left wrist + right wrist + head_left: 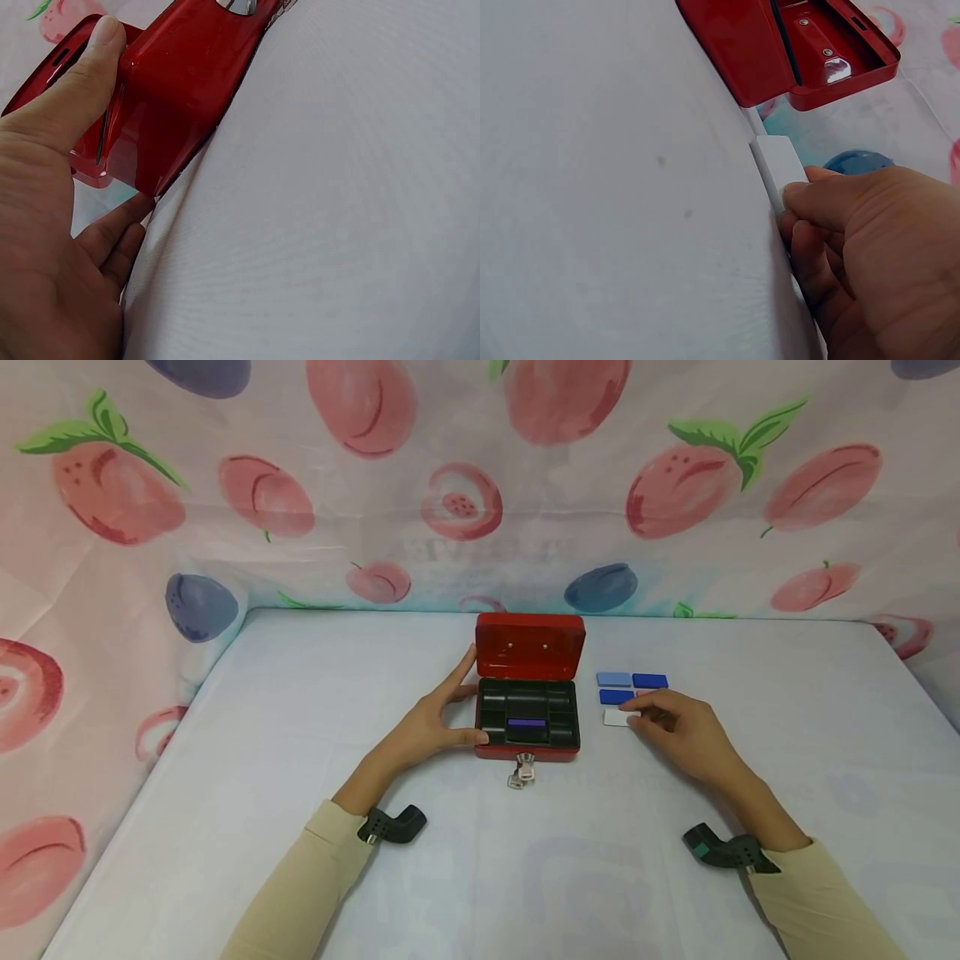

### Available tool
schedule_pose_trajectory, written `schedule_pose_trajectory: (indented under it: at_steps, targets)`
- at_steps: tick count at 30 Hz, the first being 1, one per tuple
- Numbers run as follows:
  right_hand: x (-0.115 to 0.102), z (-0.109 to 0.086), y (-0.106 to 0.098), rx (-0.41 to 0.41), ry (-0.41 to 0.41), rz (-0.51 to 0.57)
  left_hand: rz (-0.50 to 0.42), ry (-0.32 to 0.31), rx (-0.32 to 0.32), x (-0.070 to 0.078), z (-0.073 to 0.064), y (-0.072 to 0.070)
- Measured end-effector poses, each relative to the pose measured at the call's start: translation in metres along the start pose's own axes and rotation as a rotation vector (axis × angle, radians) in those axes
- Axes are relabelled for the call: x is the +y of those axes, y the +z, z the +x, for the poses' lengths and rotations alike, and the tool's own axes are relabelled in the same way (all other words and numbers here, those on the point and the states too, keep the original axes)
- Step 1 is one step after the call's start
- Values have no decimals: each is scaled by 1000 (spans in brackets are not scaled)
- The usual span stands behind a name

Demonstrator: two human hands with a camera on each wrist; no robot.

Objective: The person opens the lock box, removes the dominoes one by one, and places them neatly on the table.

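Note:
An open red cash box (528, 756) stands on the table with its lid (529, 647) raised. In its black tray (491, 700) lies a purple block (527, 723). My left hand (427, 727) steadies the box's left side, fingers spread straight, thumb on the front rim and index finger up by the lid. Right of the box, my right hand (686, 735) pinches the end of a white block (778, 161) between thumb and fingers, low over the cloth. Just behind it lie a light blue block (614, 679) and dark blue blocks (649, 681); a pink one is mostly hidden by the fingers.
Keys (516, 781) hang from the lock at the box's front. White cloth (562, 868) covers the table, and a fruit-patterned sheet (525, 568) rises behind it and at the left. Each wrist wears a black camera mount (393, 825).

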State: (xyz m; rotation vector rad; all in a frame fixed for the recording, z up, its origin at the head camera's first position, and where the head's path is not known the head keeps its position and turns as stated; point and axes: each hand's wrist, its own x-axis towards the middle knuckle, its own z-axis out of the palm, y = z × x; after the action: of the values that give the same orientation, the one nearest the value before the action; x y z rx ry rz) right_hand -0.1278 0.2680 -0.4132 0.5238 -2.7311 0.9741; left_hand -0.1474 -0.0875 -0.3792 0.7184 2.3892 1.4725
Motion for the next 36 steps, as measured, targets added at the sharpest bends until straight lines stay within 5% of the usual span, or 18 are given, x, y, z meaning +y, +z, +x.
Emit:
schedule_pose_trajectory:
  at_steps: [36]
  targets:
    - [0,2,1,54,-99,-32,-5,31,-8,-1,0,0]
